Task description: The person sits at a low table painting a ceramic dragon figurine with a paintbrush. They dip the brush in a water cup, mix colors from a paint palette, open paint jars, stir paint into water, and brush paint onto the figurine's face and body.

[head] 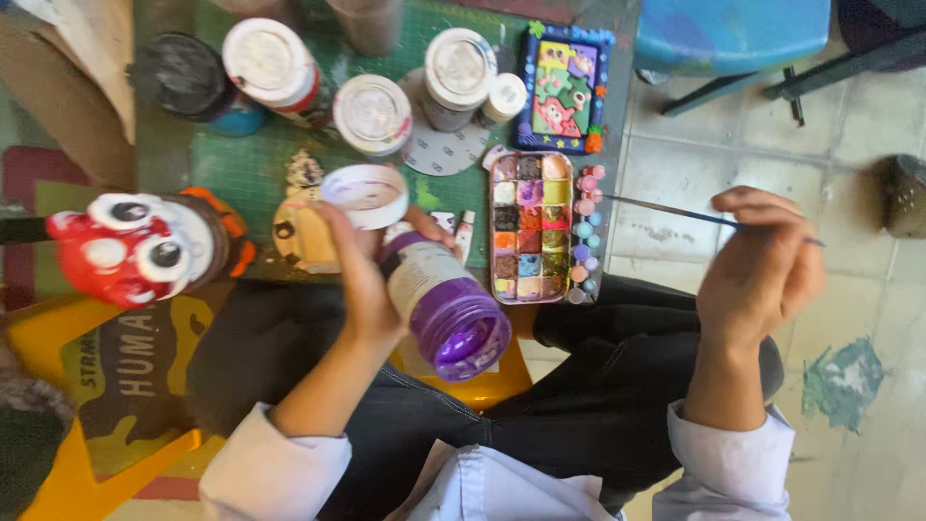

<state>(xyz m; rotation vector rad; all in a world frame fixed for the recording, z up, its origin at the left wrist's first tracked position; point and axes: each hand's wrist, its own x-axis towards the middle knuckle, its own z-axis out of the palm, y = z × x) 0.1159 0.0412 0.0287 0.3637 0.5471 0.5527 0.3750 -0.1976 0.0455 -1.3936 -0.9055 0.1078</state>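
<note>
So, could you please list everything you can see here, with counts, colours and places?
open paint jar: 1, purple paint, tilted, in the left hand
jar lid: 1, white with purple smears, in the same hand
paintbrush: 1, thin and dark, in the right hand, tip toward the palette
paint palette: 1, many-coloured wells, on the mat's right edge
closed paint jars: about 5, mostly white lids, one dark, at the top
painted frame: 1, blue rim, above the palette
painted figure: 1, red with big white eyes, far left
cutting mat: 1, green
stool: 1, blue, top right
left hand: holding jar and lid
right hand: pinching the brush
</note>
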